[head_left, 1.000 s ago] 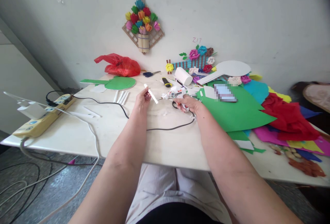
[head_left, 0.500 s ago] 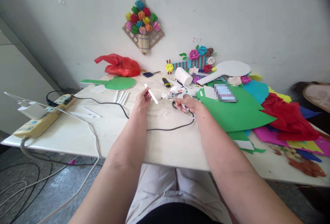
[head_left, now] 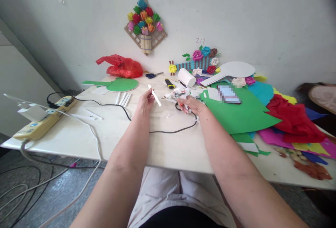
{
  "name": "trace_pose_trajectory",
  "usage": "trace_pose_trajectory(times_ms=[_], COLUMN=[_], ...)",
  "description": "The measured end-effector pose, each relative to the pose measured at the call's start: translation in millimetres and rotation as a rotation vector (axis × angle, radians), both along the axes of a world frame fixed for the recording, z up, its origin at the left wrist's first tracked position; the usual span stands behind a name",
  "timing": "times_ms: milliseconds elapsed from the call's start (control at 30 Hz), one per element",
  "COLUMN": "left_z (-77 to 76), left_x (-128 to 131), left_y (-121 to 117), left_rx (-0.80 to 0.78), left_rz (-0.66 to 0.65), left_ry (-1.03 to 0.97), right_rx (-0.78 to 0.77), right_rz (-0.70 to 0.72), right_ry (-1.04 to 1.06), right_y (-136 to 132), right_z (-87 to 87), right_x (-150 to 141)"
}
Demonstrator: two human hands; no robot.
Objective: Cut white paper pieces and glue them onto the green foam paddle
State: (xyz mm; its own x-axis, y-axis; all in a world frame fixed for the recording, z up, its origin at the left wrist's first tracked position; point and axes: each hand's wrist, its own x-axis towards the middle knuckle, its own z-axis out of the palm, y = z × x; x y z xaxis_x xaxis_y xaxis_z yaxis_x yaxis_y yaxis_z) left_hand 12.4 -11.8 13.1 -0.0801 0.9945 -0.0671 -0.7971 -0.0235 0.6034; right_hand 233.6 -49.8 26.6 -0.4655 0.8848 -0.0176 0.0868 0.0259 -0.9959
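A narrow white paper strip (head_left: pixel 156 99), perhaps rolled or folded, is pinched in my left hand (head_left: pixel 146 99) above the table. My right hand (head_left: pixel 189 104) is wrapped round the handle of a white hot glue gun (head_left: pixel 174 95). The gun's metal nozzle points left and sits close to the strip; whether they touch I cannot tell. From the gun a black cord (head_left: pixel 173 131) loops down over the tabletop. Several similar white paper rolls (head_left: pixel 124 99) lie left of my left hand.
On the left stands a power strip (head_left: pixel 44 119) with a white charger. Behind are a green paddle-shaped cutout (head_left: pixel 123 84), a red plastic bag (head_left: pixel 124 67), scissors (head_left: pixel 153 75) and a yellow-black cutter (head_left: pixel 169 83). Green sheets (head_left: pixel 236 116), a phone (head_left: pixel 229 94) and coloured paper lie to the right.
The glue gun's nozzle has shifted slightly up and back from the strip. My left hand has turned the paper strip a little; both grips stay the same.
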Motion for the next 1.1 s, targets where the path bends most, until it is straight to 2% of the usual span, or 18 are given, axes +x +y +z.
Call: trace_pose_trajectory(times_ms=[200,433,733,1100], left_z=[0.4,-2.5,2.6,-1.7], left_x=[-0.4,-5.2,-4.2,-6.0], left_y=[-1.8,1.6,-4.1,0.8], left_rx=[0.089,0.257,0.255,0.263], left_rz=[-0.016,-0.074,-0.034,-0.042], left_ry=[-0.026,-0.152,-0.235,-0.277], right_rx=[-0.080,-0.175,-0.284,-0.275], right_rz=[0.067,0.161,0.198,0.219], right_ry=[0.086,0.229,0.197,0.204], right_y=[1.1,3.8,3.8,3.6], right_z=[-0.1,-3.8,-8.9,-9.7], right_x=[-5.7,-11.3,-22.2,-23.2])
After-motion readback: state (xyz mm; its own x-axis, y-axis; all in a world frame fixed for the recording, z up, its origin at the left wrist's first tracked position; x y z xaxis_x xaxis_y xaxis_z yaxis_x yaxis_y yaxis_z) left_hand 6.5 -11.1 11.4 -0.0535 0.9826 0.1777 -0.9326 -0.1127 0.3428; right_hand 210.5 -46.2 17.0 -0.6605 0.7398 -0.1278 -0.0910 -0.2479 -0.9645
